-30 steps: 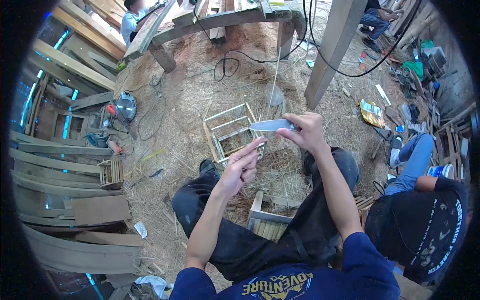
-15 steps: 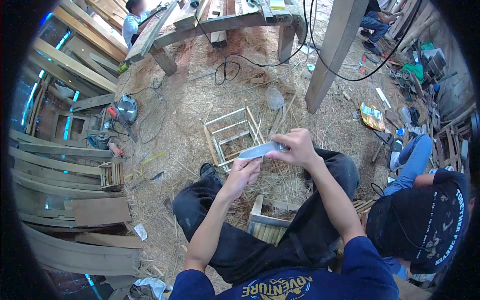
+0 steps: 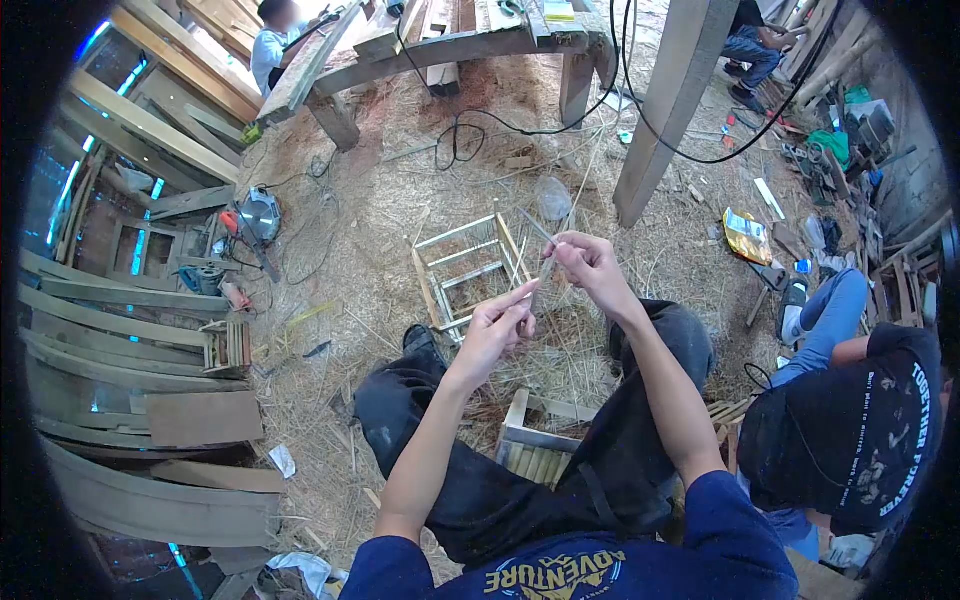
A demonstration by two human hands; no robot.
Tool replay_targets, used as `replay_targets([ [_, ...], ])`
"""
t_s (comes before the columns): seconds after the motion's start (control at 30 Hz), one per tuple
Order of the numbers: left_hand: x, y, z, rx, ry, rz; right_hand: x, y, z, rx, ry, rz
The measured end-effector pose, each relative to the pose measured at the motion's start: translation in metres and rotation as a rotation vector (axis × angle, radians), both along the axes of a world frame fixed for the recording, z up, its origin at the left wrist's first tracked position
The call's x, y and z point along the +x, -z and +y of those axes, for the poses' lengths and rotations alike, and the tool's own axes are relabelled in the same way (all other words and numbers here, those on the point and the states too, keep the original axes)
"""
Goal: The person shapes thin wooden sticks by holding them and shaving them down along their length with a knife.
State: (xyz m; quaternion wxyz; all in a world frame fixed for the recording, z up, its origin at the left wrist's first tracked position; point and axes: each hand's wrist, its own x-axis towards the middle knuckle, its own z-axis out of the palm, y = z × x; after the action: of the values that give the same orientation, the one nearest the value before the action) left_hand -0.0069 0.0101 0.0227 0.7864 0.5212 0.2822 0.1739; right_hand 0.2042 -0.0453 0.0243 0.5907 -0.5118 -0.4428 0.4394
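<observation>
My right hand [image 3: 588, 268] is closed round the handle of a knife [image 3: 537, 227], whose narrow-looking blade points up and to the left. Just left of it and a little lower, my left hand [image 3: 496, 335] is closed in a pinch, with a thin strip between its fingers that reaches towards the right hand. Beyond both hands a small wooden frame [image 3: 462, 262] with slats stands on the straw-covered floor. Between my legs sits a slatted wooden piece [image 3: 537, 441].
A workbench [image 3: 450, 47] spans the top, beside a wooden post [image 3: 672, 115]. A circular saw [image 3: 258, 215] lies at the left near stacked boards [image 3: 203, 420]. A co-worker in a black shirt [image 3: 840, 425] sits close on my right. Two other people are farther off.
The knife blade has swung from pointing left over my left hand to pointing up and left, away from it. My left hand has shifted slightly right.
</observation>
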Motion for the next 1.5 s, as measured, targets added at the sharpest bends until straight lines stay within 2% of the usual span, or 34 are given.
replay_targets([
  [0.2,0.018,-0.004,-0.004,-0.118,-0.071,-0.093,-0.003,0.002,-0.001,0.019,-0.017,-0.057],
  [0.37,0.025,-0.001,-0.005,-0.114,-0.124,-0.104,0.003,0.008,-0.003,-0.033,-0.073,-0.044],
  [0.57,0.025,0.01,0.001,-0.066,-0.238,-0.133,0.004,0.001,-0.004,0.031,0.045,-0.135],
  [0.67,0.024,0.009,0.003,-0.066,-0.272,-0.157,0.005,0.01,-0.009,-0.048,0.076,-0.481],
  [0.77,0.023,0.014,0.002,-0.075,-0.272,-0.172,-0.005,0.02,-0.009,0.2,0.091,-0.722],
  [0.9,0.025,0.008,-0.003,-0.014,-0.302,-0.1,-0.016,0.014,-0.008,0.26,0.082,-0.899],
  [1.2,0.018,0.002,-0.002,-0.041,-0.208,-0.156,-0.015,0.009,-0.007,0.302,0.113,-0.956],
  [1.5,0.013,0.007,0.001,-0.27,-0.114,-0.281,-0.007,0.014,-0.005,0.344,0.176,-0.924],
])
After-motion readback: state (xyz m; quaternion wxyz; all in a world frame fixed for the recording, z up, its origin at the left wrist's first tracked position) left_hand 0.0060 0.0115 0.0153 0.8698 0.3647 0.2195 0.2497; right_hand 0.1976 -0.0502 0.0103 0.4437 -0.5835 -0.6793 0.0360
